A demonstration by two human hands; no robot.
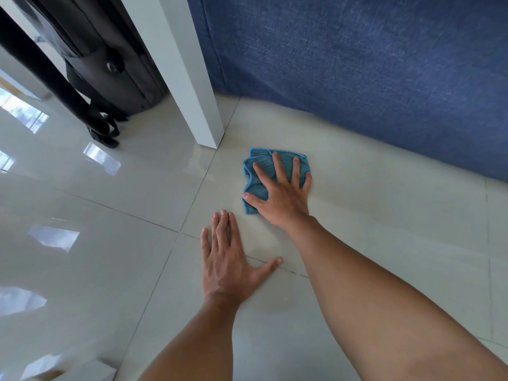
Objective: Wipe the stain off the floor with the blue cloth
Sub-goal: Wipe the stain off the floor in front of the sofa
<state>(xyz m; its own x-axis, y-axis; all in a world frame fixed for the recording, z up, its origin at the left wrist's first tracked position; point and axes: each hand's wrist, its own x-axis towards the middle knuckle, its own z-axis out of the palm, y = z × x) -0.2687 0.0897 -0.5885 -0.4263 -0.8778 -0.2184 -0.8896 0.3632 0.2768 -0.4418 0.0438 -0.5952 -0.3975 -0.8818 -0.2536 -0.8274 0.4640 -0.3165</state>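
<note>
A folded blue cloth (261, 171) lies on the glossy pale tiled floor (384, 229), near a white post. My right hand (280, 193) presses flat on top of the cloth, fingers spread over it, covering its right half. My left hand (228, 259) rests palm down on the bare tile just in front of the cloth, fingers together, thumb out, holding nothing. A faint damp smear (264, 243) shows on the tile between both hands; no distinct stain is visible.
A white post (192, 78) stands just left of the cloth. A blue fabric-covered furniture side (371, 64) runs along the back right. A dark bag (110, 50) and black straps (104, 127) sit behind the post at left.
</note>
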